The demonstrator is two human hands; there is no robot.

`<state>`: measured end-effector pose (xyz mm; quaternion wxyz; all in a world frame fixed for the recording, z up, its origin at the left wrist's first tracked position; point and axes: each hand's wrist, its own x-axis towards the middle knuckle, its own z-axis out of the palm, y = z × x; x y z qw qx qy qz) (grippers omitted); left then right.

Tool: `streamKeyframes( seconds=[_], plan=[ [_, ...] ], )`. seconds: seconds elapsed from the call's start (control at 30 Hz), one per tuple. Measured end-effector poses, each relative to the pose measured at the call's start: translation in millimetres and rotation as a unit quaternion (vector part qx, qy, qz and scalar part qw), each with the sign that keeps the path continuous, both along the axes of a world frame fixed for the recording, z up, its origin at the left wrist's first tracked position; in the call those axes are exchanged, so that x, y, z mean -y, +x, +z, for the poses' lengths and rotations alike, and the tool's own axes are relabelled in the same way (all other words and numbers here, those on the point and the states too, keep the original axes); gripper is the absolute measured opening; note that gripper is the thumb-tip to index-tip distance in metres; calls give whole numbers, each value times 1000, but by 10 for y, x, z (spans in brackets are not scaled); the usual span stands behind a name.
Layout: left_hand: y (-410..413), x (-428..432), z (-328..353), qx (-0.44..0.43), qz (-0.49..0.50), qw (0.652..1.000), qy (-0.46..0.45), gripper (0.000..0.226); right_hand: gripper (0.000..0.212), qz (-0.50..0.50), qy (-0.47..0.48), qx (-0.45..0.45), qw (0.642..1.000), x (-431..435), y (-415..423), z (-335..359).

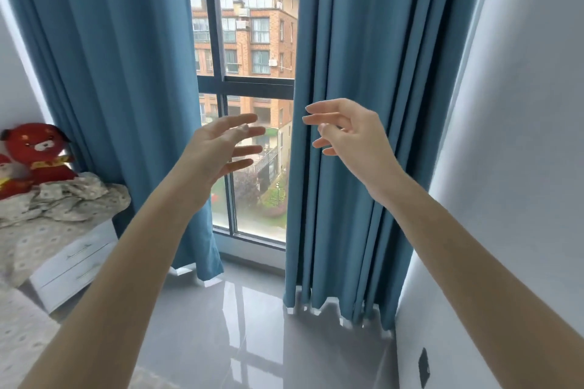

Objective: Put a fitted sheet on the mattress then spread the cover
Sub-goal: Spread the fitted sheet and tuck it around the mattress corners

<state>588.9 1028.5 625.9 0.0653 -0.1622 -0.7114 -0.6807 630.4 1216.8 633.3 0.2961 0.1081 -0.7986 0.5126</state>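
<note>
My left hand [218, 145] and right hand [347, 136] empty, fingers loosely spread; patterned bedding [63, 202] crumpled far left, long axis indeterminate

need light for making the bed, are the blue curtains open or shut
Partly open: the left curtain and right curtain hang apart, and the window shows between them.

Matt cloth curtains [347, 104], glossy floor [221, 341]

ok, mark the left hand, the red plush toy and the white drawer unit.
left hand [213, 148], head view, on the palm.
red plush toy [36, 147], head view, on its head.
white drawer unit [72, 262], head view, on a drawer front.
</note>
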Motion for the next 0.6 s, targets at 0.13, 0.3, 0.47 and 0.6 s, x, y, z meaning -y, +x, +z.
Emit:
streamKeyframes(
  seconds=[0.13,0.3,0.47,0.6],
  plan=[
    [-983,-377,-294,9,41,999,-17,25,33,72,-3,-2,997,-324,-1185,-288],
    [-2171,-577,-343,23,153,988,-14,26,35,161,13,13,987,-574,-2672,-309],
    [-2965,-503,-200,25,248,969,-10,24,39,245,39,14,969,-459,-3767,-204],
    [-3411,-227,-244,21,323,946,-5,24,43,304,45,31,951,-55,-4487,-315]
  ],
)
